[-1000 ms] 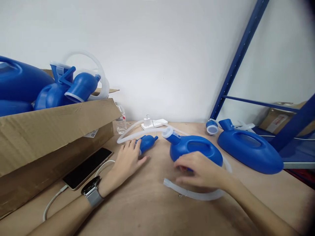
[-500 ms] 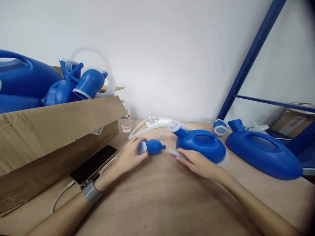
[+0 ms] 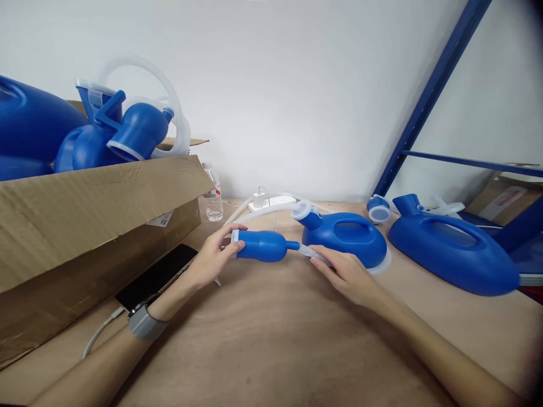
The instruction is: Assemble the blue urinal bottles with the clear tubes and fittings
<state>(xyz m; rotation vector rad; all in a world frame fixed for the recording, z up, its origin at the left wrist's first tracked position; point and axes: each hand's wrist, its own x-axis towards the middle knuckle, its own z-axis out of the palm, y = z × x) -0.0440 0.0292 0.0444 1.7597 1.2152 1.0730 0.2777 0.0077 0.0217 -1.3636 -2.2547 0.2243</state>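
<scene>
My left hand (image 3: pixel 216 252) grips a blue plastic funnel-shaped cup (image 3: pixel 265 246) by its white-rimmed wide end. The cup lies sideways above the table, its narrow spout pointing right. In my right hand (image 3: pixel 339 268) is the end of a clear plastic tube (image 3: pixel 311 253), pinched between thumb and fingers. Tube end and spout tip line up very close together; whether they touch I cannot tell. Just behind my right hand stands a blue urinal bottle (image 3: pixel 352 240) with a handle and a white-capped neck.
A cardboard box (image 3: pixel 102 192) with blue bottles and tubing fills the left. A phone (image 3: pixel 156 277), a water bottle (image 3: pixel 213 198) and a power strip (image 3: pixel 275 202) are on the table. Another blue bottle (image 3: pixel 449 251) and a blue shelf frame (image 3: pixel 432 102) stand right.
My left hand has turned the cup level, its spout now squarely facing right. The spout and the tube end have come closer together. The view has shifted slightly.
</scene>
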